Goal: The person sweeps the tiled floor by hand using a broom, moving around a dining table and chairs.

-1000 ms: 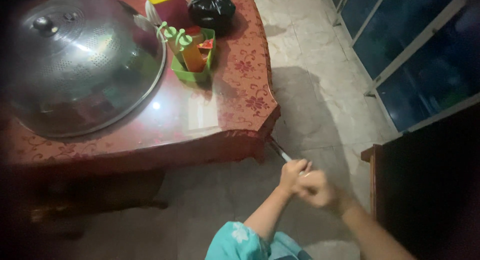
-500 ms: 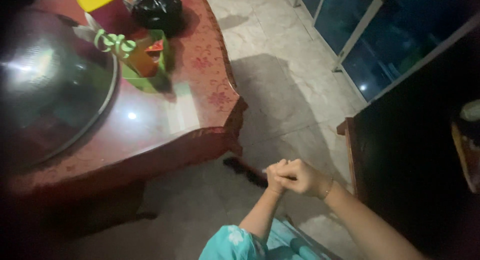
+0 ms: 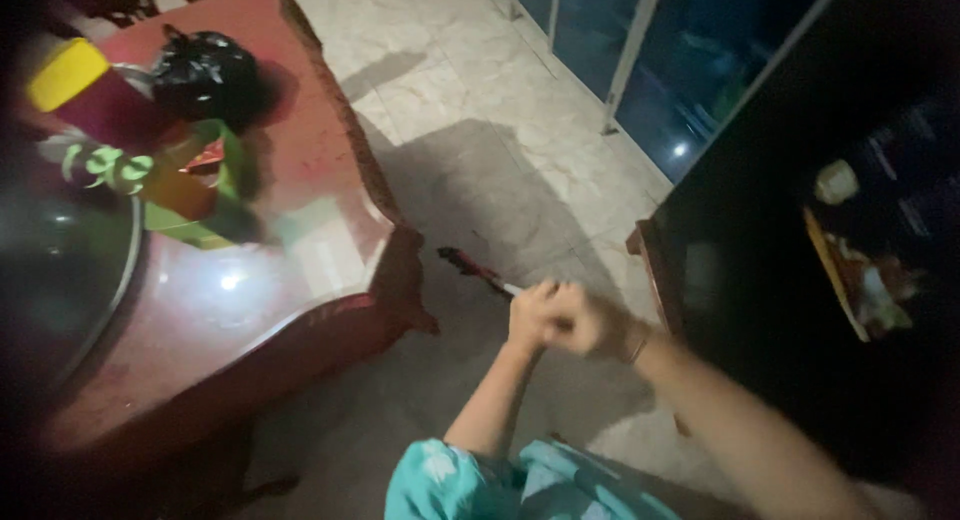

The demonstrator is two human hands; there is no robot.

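My left hand [image 3: 530,316] and my right hand [image 3: 585,323] are clasped together around the white handle of a long tool. Its dark red head [image 3: 468,265] points away from me, low over the tiled floor [image 3: 470,110], just off the table's corner. Both hands are closed and blurred by motion. A teal sleeve [image 3: 470,480] shows at the bottom of the head view.
A dark red patterned table [image 3: 300,160] fills the left, bearing a green caddy [image 3: 190,195] of bottles, a black bag [image 3: 205,75], a yellow-lidded container [image 3: 75,80] and a domed metal cover [image 3: 60,270]. A dark cabinet [image 3: 800,230] stands right; glass panels [image 3: 690,70] lie beyond.
The view has swung right, so the table slid left and the cabinet came in. My clasped hands have stayed together and the tool's head now lies by the table corner.
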